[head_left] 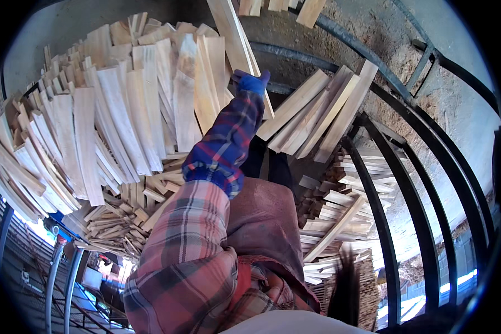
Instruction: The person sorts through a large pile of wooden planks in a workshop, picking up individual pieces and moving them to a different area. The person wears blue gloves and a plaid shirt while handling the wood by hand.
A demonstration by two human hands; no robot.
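My left hand (251,83), in a blue-purple glove, is stretched out ahead at the upper middle. It grips long pale wooden boards (231,34) that slant from the top edge down past the wrist; the palm side and most fingers are hidden. Left of it, a big heap of similar boards (142,111) leans in close rows. On the right, several loose boards (320,114) lie slanted side by side, resting by a dark metal rail (281,54). My right hand does not show.
Shorter wood pieces (122,222) are piled below the big heap. More stacked sticks (345,206) lie at the right behind curved dark metal bars (412,206). A rough concrete wall (373,33) rises beyond. Pale metal posts (72,284) stand at lower left.
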